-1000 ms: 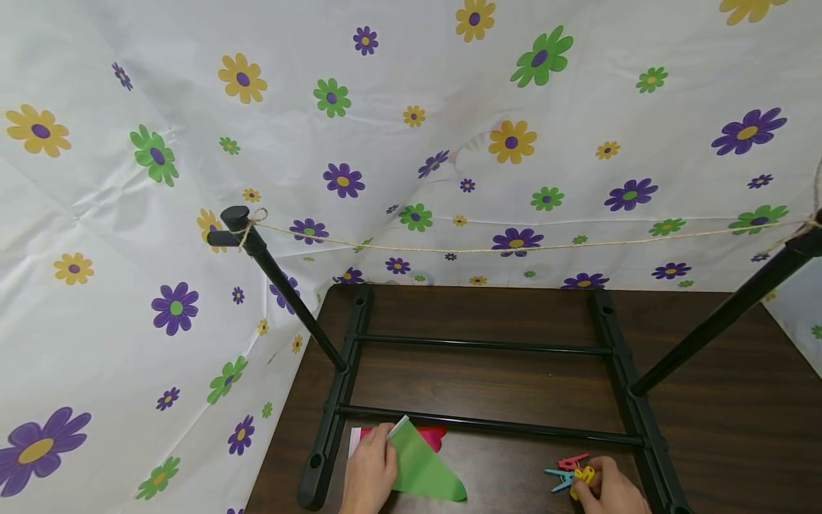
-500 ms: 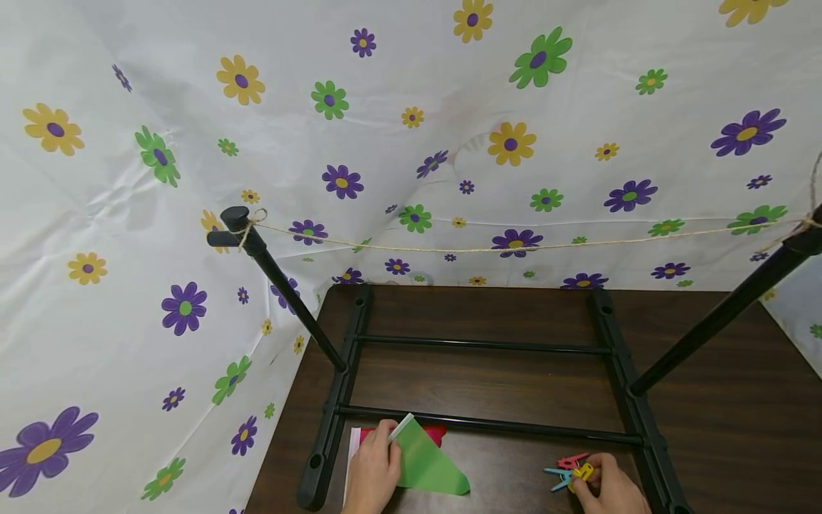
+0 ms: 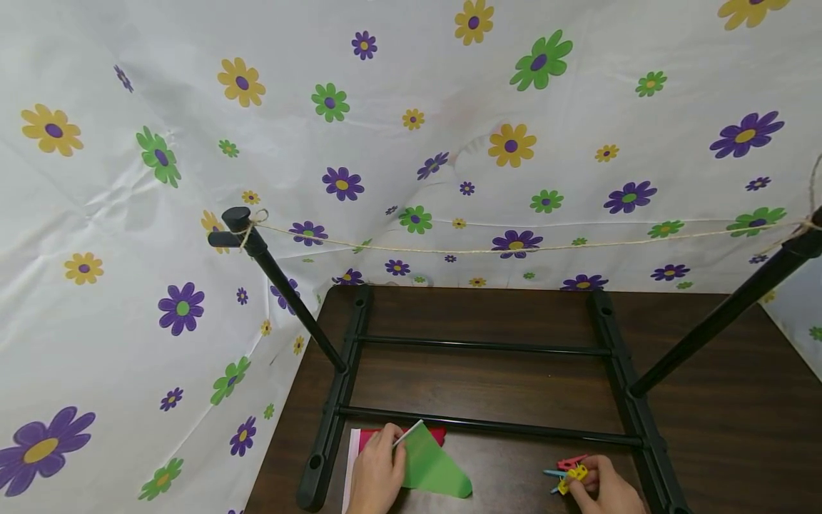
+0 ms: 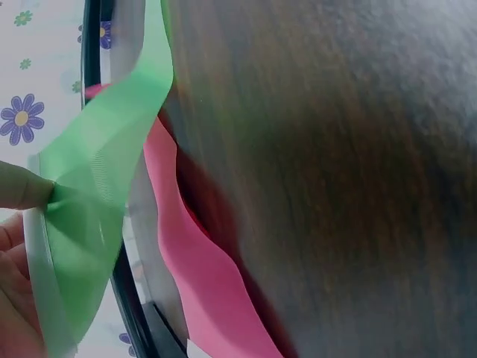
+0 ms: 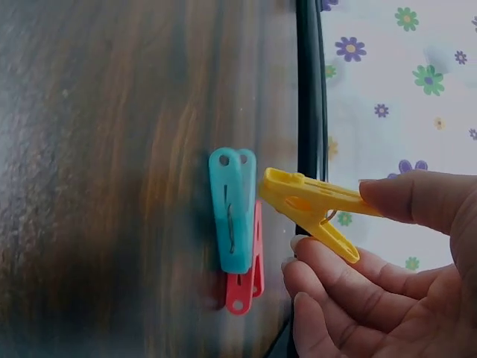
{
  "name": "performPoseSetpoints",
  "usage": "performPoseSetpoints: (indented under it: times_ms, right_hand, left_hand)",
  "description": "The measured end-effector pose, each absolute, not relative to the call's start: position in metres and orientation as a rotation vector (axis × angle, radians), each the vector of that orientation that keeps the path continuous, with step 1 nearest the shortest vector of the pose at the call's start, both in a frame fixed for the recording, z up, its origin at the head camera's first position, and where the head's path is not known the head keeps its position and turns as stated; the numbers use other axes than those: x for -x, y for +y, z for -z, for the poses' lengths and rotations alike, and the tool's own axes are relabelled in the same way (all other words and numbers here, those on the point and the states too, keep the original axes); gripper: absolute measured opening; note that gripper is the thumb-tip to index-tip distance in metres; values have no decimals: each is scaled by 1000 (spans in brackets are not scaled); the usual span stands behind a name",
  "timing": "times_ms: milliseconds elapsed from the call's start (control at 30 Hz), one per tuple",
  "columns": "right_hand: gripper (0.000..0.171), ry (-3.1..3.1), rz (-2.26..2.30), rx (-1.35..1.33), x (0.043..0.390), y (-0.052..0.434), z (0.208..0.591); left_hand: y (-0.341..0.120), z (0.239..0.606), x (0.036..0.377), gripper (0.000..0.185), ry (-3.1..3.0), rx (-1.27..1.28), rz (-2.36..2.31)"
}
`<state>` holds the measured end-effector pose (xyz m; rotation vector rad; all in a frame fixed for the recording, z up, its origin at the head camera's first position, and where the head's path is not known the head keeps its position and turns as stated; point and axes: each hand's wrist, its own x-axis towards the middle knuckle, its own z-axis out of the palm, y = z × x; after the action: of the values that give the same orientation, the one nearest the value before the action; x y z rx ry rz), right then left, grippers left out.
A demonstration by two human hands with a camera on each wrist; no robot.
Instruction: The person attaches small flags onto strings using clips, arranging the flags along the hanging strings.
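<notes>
No writing shows on yellow clothespin point(image 5: 313, 205).

A dark wood-grain desk point(image 3: 501, 385) carries everything, its far edge meeting a flowered sheet. A black metal frame point(image 3: 488, 347) stands on it, two long feet running from near to far at left and right, joined by two thin crossbars. At the near left a pink sheet point(image 3: 435, 434) and a white sheet point(image 3: 352, 457) lie flat on the wood, and at the near right a teal clothespin point(image 5: 232, 209) lies beside a red clothespin point(image 5: 244, 287).
</notes>
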<state>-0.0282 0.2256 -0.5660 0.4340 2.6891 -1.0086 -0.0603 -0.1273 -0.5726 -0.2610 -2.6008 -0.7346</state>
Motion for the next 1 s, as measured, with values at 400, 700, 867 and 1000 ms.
performPoseSetpoints:
  times_ms: [400, 700, 867, 1000]
  right_hand:
    - [39, 2681, 1039, -398, 28, 221, 562]
    - [40, 2708, 1049, -397, 26, 217, 553]
    - [41, 2715, 1066, -402, 25, 215, 547]
    - [43, 2710, 1069, -416, 25, 215, 546]
  left_hand:
    - [-126, 576, 63, 28, -2467, 345, 658]
    - [-124, 573, 64, 28, -2418, 416, 639]
    - [-122, 570, 63, 28, -2423, 419, 638]
    - [-119, 569, 62, 24, -2417, 416, 657]
